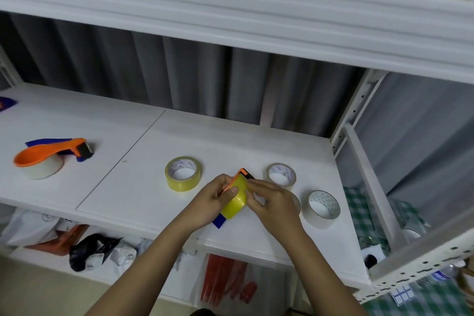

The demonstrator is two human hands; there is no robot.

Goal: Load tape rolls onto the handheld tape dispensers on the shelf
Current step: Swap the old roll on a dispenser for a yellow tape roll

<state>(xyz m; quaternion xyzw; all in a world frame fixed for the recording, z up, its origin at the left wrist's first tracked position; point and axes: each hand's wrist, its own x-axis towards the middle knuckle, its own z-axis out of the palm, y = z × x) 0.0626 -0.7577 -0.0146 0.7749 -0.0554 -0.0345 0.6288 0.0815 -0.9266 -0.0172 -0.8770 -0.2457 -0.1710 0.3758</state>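
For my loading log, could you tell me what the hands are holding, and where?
Both hands grip a dispenser carrying a yellow tape roll: left hand on its side, right hand opposite.

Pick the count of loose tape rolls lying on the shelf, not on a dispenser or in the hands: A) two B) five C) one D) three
D: a yellow roll and two clear rolls lie loose on the shelf.
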